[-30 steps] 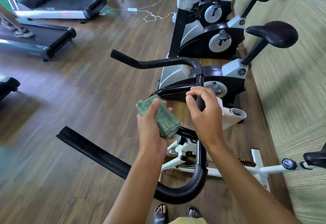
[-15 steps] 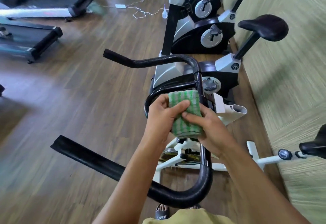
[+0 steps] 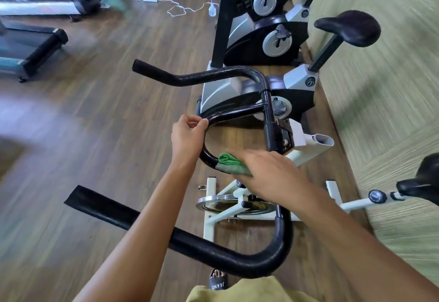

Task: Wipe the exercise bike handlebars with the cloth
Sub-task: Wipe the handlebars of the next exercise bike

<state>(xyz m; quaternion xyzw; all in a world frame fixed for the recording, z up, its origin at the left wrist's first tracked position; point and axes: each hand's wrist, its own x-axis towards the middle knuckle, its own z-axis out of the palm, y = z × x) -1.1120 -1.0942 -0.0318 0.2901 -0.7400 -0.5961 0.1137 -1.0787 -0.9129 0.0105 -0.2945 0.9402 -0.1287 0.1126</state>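
The black handlebars (image 3: pixel 213 77) of a white exercise bike fill the middle of the view, with a long padded bar (image 3: pixel 133 216) running toward me and a small inner loop (image 3: pixel 235 112) between them. My left hand (image 3: pixel 187 136) grips the left bend of that inner loop. My right hand (image 3: pixel 268 178) holds a folded green cloth (image 3: pixel 229 163) against the lower part of the loop; its fingers are blurred and cover most of the cloth.
The white bike frame and flywheel (image 3: pixel 228 204) lie below the bars. Two grey-black exercise bikes (image 3: pixel 268 40) stand ahead along the right wall. Treadmills (image 3: pixel 31 49) sit at far left, and a white cable (image 3: pixel 175 9) lies on the wooden floor. My sandalled foot (image 3: pixel 217 280) shows below.
The cloth passed from both hands to my right hand alone, which moved it down onto the lower inner loop. My left hand let go and took hold of the loop's left bend.
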